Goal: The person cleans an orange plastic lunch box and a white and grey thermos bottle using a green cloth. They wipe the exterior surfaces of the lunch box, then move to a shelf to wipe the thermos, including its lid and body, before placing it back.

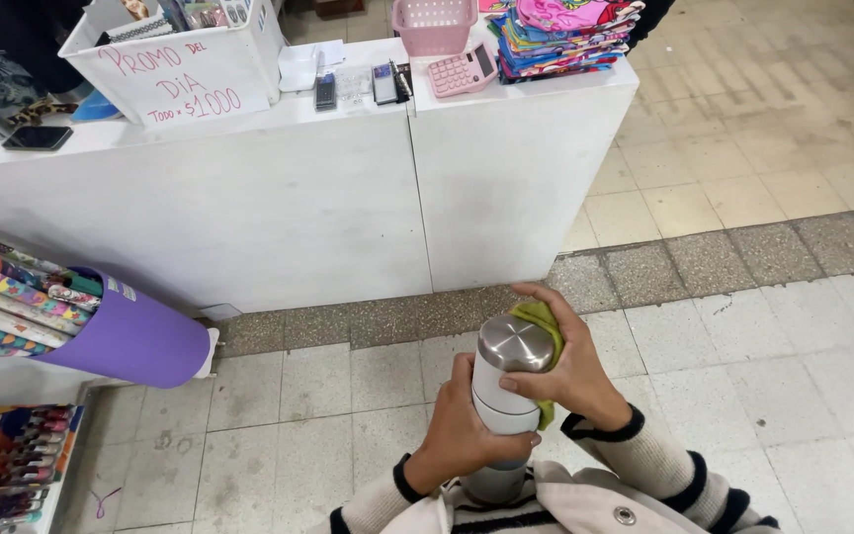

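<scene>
A single white insulated bottle (506, 396) with a steel cap stands upright near the bottom middle, between both hands: the left hand (459, 435) is wrapped around its body from the left, while the right hand (575, 371) curls over the cap, pressing one yellow-green cloth (544, 326) against the bottle's right side. Farther off, the white counter (348, 198) carries one pink calculator (462, 71), one pink basket (434, 25) and one stack of bright folded fabrics (560, 35), and one purple tube (135, 336) of patterned rolls lies at left
</scene>
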